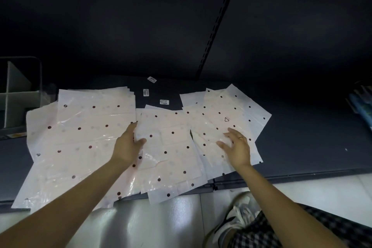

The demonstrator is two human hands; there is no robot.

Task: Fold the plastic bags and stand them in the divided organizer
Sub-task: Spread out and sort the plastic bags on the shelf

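Several pale plastic bags with dark dots lie flat across a low dark shelf (302, 137). A big stack (80, 137) is on the left, a middle bag (169, 147) lies in front of me, and another pile (225, 115) sits to the right. My left hand (128, 145) lies at the left edge of the middle bag, its thumb on top of the bag. My right hand (235, 147) rests with spread fingers on the right pile. The grey divided organizer (18, 94) stands at the far left of the shelf.
Three small white barcode labels (164, 101) lie on the shelf behind the bags. A dark back panel with a slotted upright (217, 26) rises behind. Pale floor tiles (161, 221), a sneaker (235, 219) and a checked trouser leg are below the shelf edge. Dark items sit at far right (362, 102).
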